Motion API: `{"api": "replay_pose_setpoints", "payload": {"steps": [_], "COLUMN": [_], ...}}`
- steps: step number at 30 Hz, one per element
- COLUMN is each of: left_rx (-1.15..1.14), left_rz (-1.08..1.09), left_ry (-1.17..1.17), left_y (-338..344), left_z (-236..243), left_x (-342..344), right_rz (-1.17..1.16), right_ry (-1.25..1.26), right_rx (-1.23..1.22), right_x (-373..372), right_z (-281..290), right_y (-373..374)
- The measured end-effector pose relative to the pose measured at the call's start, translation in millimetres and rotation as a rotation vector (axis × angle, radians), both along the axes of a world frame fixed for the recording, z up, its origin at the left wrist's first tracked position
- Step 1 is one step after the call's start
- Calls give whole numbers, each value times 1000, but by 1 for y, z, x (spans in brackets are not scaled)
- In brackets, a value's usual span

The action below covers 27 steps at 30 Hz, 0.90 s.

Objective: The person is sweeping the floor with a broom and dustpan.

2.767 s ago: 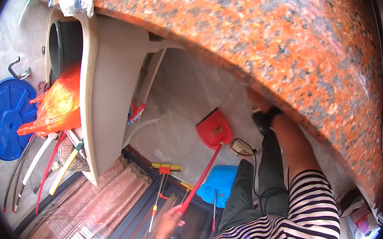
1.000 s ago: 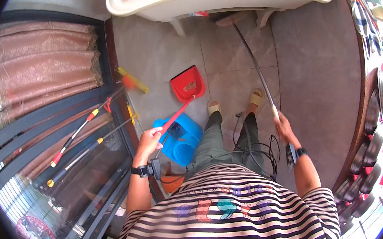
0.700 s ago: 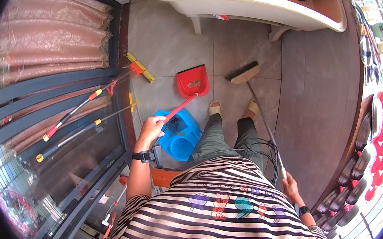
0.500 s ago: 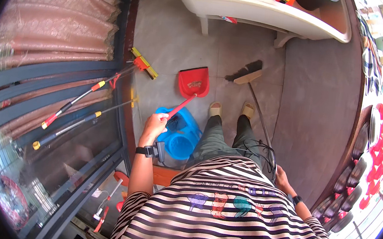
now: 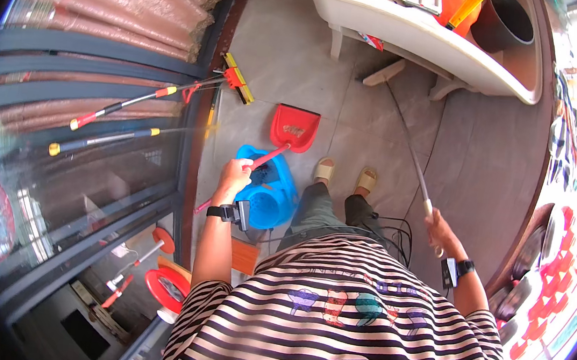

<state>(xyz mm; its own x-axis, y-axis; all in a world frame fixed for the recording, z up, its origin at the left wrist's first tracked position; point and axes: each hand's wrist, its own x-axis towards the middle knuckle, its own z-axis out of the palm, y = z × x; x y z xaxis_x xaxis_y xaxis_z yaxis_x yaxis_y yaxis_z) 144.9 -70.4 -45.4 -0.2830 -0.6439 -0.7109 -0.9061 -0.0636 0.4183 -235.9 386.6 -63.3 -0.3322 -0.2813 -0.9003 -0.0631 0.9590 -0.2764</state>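
My left hand (image 5: 235,176) is closed round the handle of a red dustpan (image 5: 295,126), whose pan rests on the grey tiled floor with some debris in it. Below that handle stands a blue mop bucket (image 5: 270,203) with a round basket. At the right, my right hand (image 5: 440,231) grips a broom (image 5: 412,145) near the top of its long handle. The broom's head (image 5: 385,73) is on the floor by the white sink's leg, and its dark bristles reach partly under the sink.
A white sink unit (image 5: 368,21) spans the far side, with a dark bucket (image 5: 505,23) in it. A yellow sponge mop (image 5: 239,80) leans by the glass door at left. Black cables (image 5: 402,235) hang near my waist. My slippered feet (image 5: 367,180) are between dustpan and broom.
My right hand has moved forward and out from my side. The broom head has gone farther away, toward the sink. My left hand keeps its hold on the dustpan. The view has shifted slightly.
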Motion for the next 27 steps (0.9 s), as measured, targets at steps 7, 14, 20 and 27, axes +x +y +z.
{"api": "replay_pose_setpoints", "payload": {"steps": [7, 14, 20, 27], "left_rx": [-147, -212, -262, -292], "left_rz": [100, 284, 390, 395], "left_ry": [33, 148, 194, 251], "left_y": [30, 62, 69, 32], "left_z": [-10, 5, 21, 31], "left_x": [-1, 5, 21, 47], "right_rz": [-540, -773, -489, -193], "right_ry": [-531, -522, -446, -369], "right_rx": [-131, -85, -177, -158], "right_x": [-20, -42, -55, -51], "right_z": [9, -37, -18, 33], "right_y": [-28, -90, -130, -161]}}
